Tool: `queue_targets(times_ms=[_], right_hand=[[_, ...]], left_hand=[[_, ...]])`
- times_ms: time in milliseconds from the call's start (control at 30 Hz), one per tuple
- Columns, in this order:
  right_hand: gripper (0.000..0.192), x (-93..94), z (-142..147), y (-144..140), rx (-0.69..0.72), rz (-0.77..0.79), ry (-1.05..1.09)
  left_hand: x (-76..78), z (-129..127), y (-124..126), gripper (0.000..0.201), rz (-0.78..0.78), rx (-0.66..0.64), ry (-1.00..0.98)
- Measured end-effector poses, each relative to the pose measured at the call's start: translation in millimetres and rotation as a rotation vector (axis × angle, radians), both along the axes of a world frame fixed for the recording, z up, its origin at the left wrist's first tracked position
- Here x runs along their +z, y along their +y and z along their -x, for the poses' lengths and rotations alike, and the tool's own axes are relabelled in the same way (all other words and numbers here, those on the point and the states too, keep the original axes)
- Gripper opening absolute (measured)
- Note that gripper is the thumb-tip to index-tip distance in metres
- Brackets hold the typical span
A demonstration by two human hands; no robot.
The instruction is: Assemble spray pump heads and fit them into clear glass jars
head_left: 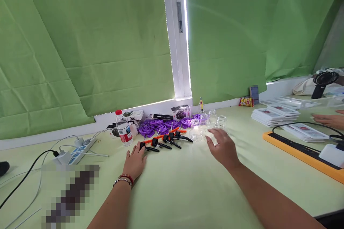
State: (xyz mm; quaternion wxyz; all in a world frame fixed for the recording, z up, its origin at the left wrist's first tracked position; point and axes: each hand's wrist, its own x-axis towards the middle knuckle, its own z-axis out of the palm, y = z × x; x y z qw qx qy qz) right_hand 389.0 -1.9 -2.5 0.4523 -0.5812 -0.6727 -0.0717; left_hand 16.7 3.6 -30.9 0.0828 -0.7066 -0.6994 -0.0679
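Observation:
My left hand (135,161) lies flat on the pale green table, fingertips just short of a row of black pump heads with orange stems (163,140). It holds nothing; a red bracelet sits on the wrist. My right hand (223,147) hovers open, fingers spread, right by several clear plastic jars (212,123). Purple round lids (161,126) lie in a heap behind the pump heads.
A water bottle with a red cap (123,128), small boxes (133,115) and a power strip with cables (77,148) sit at left. Stacked white cards (274,113), an orange-edged board (298,148), a black fan (324,82) and another person's hand (326,120) are at right.

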Motion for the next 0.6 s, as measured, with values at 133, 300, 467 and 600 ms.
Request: queue_targets(times_ms=[133, 300, 467, 600], right_hand=[[0.051, 3.9, -18.8, 11.6, -0.170, -0.408, 0.072], [0.093, -5.8, -30.4, 25.1, -0.364, -0.164, 0.302], [0.090, -21.4, -37.9, 35.6, -0.349, 0.225, 0.401], [0.070, -29.3, -36.3, 40.1, -0.297, 0.336, 0.344]], left_hand=[[4.9, 5.1, -7.0, 0.044, -0.027, -0.002, 0.003], [14.9, 6.7, -18.0, 0.029, -0.100, -0.011, -0.073], [16.5, 8.3, -19.6, 0.030, -0.191, 0.189, -0.263], [8.6, 10.0, -11.3, 0.048, -0.276, 0.232, -0.487]])
